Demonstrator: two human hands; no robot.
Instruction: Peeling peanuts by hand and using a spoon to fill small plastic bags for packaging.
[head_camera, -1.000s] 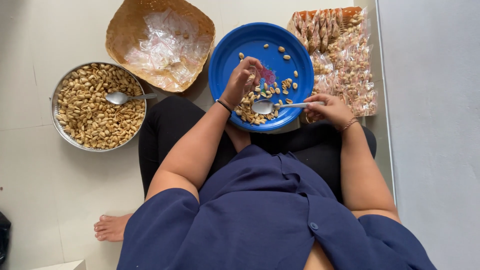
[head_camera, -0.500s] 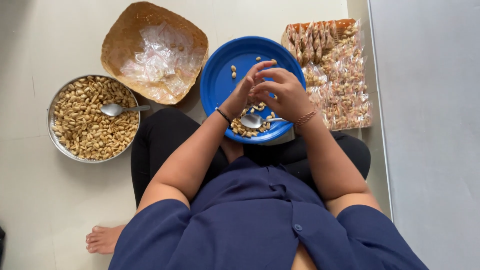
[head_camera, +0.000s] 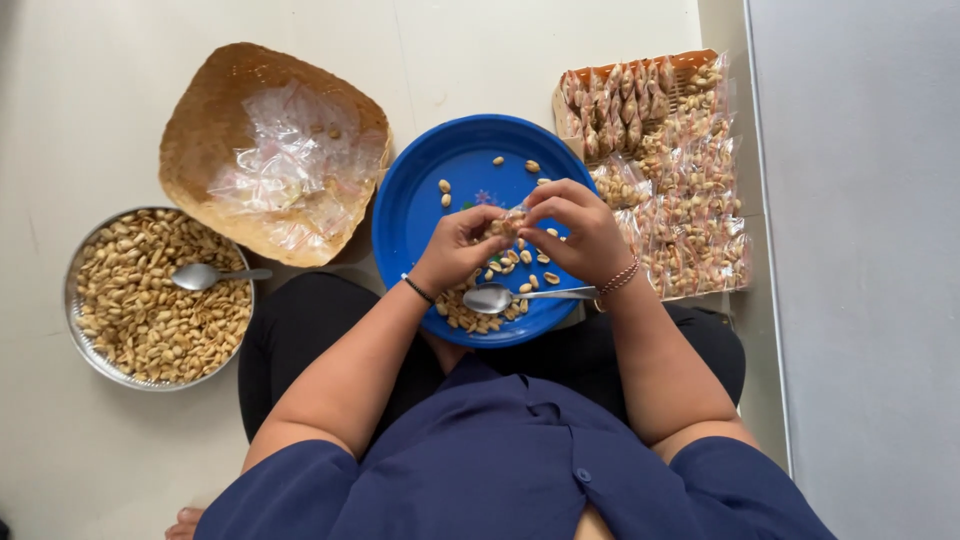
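Head view, looking down: a seated person's left hand and right hand meet over a blue plate of peanuts, fingertips pinching a small clear packet between them — apparently filling or closing it. Sealing it calls for a firm, steady pinch. A spoon lies just below the hands; finished packets are stacked at right.
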